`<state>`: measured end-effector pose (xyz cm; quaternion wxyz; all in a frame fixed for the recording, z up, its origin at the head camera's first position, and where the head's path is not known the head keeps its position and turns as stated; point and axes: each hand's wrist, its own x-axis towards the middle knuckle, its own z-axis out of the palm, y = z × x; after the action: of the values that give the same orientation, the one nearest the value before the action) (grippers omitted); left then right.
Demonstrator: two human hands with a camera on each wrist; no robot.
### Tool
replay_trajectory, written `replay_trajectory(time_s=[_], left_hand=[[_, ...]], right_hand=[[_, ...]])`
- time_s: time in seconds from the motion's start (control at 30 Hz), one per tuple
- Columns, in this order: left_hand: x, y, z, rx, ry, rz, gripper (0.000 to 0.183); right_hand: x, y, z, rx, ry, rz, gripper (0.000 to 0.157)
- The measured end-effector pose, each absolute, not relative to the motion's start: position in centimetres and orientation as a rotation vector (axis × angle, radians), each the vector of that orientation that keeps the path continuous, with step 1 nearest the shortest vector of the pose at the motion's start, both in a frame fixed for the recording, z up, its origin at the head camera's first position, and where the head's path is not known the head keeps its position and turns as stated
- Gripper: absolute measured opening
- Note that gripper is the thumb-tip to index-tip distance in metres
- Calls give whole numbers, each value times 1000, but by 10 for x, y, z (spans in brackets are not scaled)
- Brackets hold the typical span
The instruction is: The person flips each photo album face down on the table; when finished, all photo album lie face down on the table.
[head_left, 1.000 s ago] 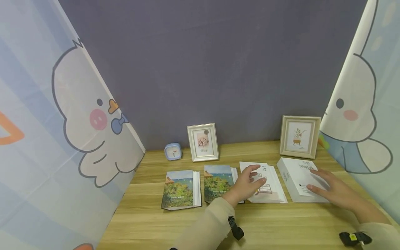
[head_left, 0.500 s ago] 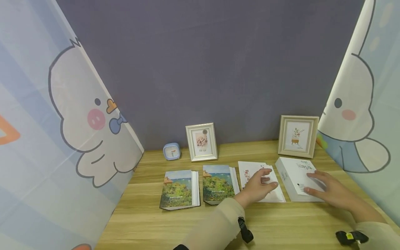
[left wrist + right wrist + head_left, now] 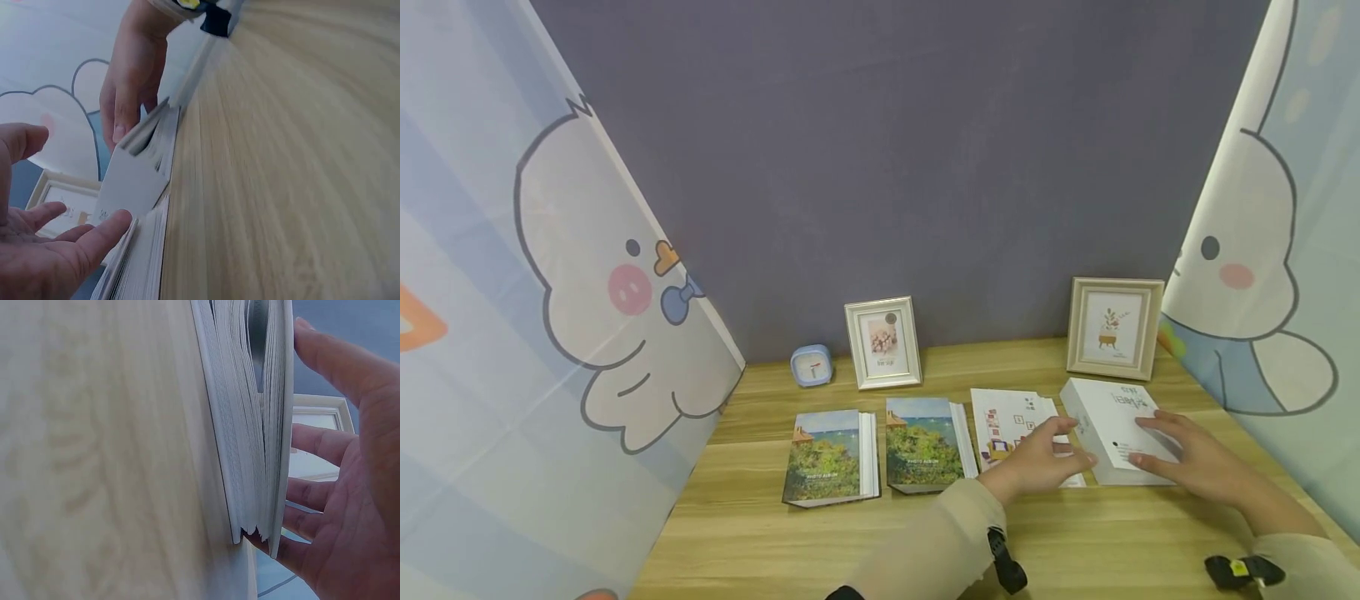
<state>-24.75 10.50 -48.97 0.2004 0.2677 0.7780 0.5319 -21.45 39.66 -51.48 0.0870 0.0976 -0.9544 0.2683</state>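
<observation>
In the head view a thick white photo album (image 3: 1120, 433) lies at the right end of a row, its lettered cover up. My right hand (image 3: 1198, 458) rests on its right part; in the right wrist view the fingers (image 3: 322, 442) touch the cover above thick page edges (image 3: 240, 412). My left hand (image 3: 1037, 462) is over the right edge of a white album with a furniture drawing (image 3: 1003, 425), close to the thick album's spine side. In the left wrist view its thumb and fingers (image 3: 100, 237) are spread and hold nothing.
Two photo albums with a seaside painting, the left one (image 3: 827, 450) and the middle one (image 3: 925, 442), lie left of the hands. Behind stand a small blue clock (image 3: 812, 366), a silver frame (image 3: 883, 343) and a beige frame (image 3: 1114, 328) against a dark wall (image 3: 925, 167).
My left hand has moved right across the furniture-drawing album toward the thick white album, uncovering the painted album and most of the drawing. The right hand has stayed on the thick album.
</observation>
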Motion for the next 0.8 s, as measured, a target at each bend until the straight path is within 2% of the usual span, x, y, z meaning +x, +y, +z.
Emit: replay_trajectory(time_s=[0.47,0.8], left_hand=[[-243,118,-492,509,1858,1652,62],[-245,122,-495,462,1701,1701,56]], right_hand=[[-213,397,-518,276,-2866,801,73],[-212,394,-513,292,-2861,794,73]])
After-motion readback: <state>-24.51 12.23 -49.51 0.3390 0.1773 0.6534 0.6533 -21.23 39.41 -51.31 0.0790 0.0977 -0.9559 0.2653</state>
